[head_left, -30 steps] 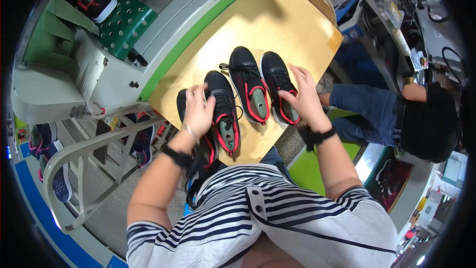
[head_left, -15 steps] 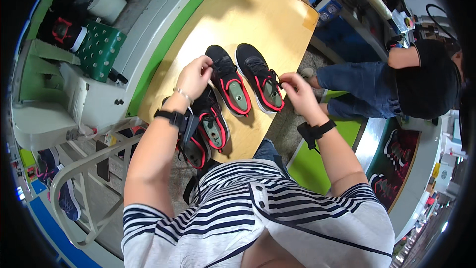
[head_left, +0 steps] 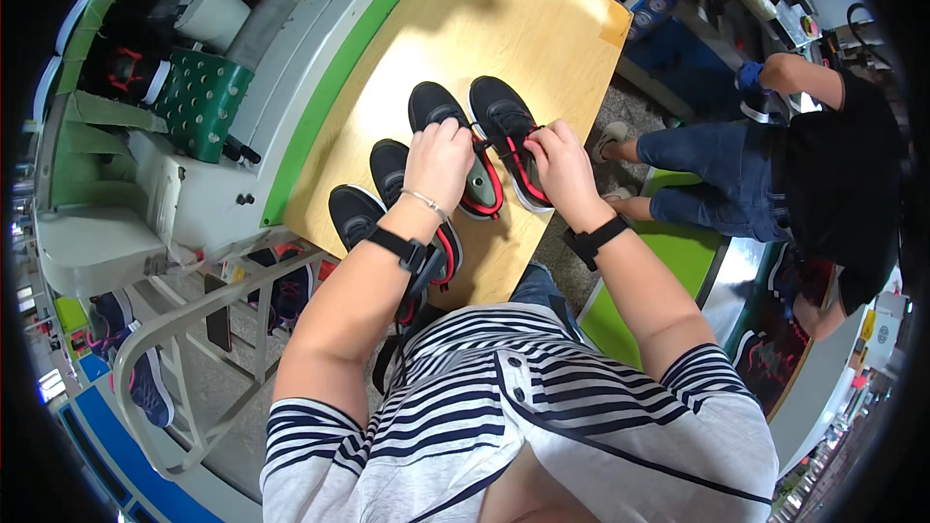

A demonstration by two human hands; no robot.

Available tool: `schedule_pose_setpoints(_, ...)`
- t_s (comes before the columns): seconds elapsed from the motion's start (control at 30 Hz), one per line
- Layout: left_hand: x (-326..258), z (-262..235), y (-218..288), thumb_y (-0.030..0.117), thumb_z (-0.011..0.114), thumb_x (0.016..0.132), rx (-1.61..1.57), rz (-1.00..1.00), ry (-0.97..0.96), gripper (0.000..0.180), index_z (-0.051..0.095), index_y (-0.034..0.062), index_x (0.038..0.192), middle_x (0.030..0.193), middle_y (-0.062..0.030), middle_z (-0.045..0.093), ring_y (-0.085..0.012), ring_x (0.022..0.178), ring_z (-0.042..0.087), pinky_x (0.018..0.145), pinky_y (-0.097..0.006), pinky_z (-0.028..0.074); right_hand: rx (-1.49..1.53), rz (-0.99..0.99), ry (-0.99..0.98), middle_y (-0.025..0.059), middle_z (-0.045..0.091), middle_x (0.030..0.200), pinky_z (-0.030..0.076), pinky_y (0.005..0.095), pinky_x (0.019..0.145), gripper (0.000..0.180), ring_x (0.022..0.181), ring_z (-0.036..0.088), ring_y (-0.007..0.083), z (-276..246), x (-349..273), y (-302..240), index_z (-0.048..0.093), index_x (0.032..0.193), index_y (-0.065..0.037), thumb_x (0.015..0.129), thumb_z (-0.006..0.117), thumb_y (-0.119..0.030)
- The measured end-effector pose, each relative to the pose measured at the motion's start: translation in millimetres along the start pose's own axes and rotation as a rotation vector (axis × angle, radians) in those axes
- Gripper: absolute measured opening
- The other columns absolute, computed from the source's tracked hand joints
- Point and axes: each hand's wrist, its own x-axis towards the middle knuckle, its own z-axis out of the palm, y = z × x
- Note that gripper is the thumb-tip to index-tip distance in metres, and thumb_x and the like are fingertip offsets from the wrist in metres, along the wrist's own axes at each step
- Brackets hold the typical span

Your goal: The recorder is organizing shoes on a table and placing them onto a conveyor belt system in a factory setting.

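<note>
Four black shoes with red linings and white soles stand in a slanted row on the wooden table. My left hand (head_left: pixel 441 163) reaches over the second shoe from the right (head_left: pixel 435 105), its fingers pinched at a dark shoelace beside the rightmost shoe (head_left: pixel 500 105). On that shoe's other side, my right hand (head_left: pixel 562 167) is closed on a shoelace at the opening. The fingertips partly hide the laces. A green shoe last (head_left: pixel 477 184) fills the second shoe. My left forearm covers much of the two left shoes (head_left: pixel 389 163) (head_left: pixel 353 211).
The wooden table (head_left: pixel 523 15) borders a green-edged machine (head_left: pixel 325 97) with a perforated green belt (head_left: pixel 203 102) at left. A metal rack (head_left: pixel 184 368) with shoes is at lower left. A co-worker in black (head_left: pixel 833 165) stands at right beside another line carrying shoes.
My left hand has moved right, from the second shoe's left side to beside the rightmost shoe. My right hand has shifted slightly left. The co-worker's arms have moved.
</note>
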Motion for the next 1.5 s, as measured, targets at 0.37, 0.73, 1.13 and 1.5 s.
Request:
schedule_pose_setpoints(0.37, -12, -7, 3, 0.009, 0.066, 0.080, 0.027, -0.015, -0.090, 0.005, 0.065, 0.0041, 0.082, 0.082, -0.0101, 0.057, -0.0311, 0.079, 0.060, 0.073, -0.042, 0.049, -0.028, -0.086, 0.112, 0.0140, 0.057, 0.088, 0.049, 0.0435, 0.079, 0.011, 0.087, 0.058, 0.0351, -4, -15, 5, 0.064, 0.093, -0.004, 0.086, 0.070, -0.010)
schedule_pose_setpoints(0.73, -24, 1, 23, 0.016, 0.067, 0.078, 0.430, -0.062, -0.159, 0.040, 0.064, 0.0016, 0.115, 0.113, -0.0098, 0.053, -0.0278, 0.107, 0.050, 0.088, -0.043, 0.041, -0.013, 0.106, 0.224, 0.0140, 0.057, 0.087, 0.049, 0.0451, 0.077, 0.010, 0.088, 0.058, 0.0357, 10, -5, 12, 0.066, 0.091, -0.006, 0.089, 0.068, -0.016)
schedule_pose_setpoints(1.13, -25, 64, 68, 0.013, 0.084, 0.069, -0.654, -0.899, 0.248, 0.118, 0.005, 0.0132, 0.158, 0.157, -0.0339, 0.000, -0.0489, 0.148, 0.013, 0.121, -0.048, 0.022, -0.327, -0.029, -0.063, 0.0217, 0.041, 0.148, 0.040, 0.0511, 0.108, 0.069, 0.135, 0.041, 0.0426, 6, -21, 7, 0.048, 0.143, -0.010, 0.085, 0.074, -0.037)
schedule_pose_setpoints(1.5, -10, -91, 7, -0.008, 0.064, 0.075, -1.870, -1.193, 0.238, 0.079, 0.030, 0.0033, 0.145, 0.130, -0.0199, 0.050, -0.0279, 0.113, 0.059, 0.092, -0.042, 0.054, 0.950, 0.629, 0.073, 0.0079, 0.066, 0.120, 0.049, 0.0282, 0.095, 0.049, 0.107, 0.063, 0.0143, 1, -38, 49, 0.054, 0.134, 0.003, 0.092, 0.072, -0.014)
